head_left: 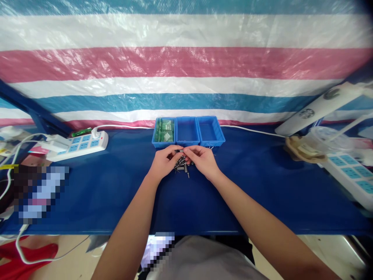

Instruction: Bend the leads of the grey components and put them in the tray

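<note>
Small metal part (178,151): dark, held between the two hands, just above the pile
Left hand (165,162): thumb and fingers pinching the part's left end
Right hand (204,160): fingertips closed on its right end
Pile of metal pieces (181,168): on the blue table (116,190) — partly hidden by the fingers
Blue bins (187,135): three side by side beyond the hands — green packets (166,130) in the leftmost
</note>
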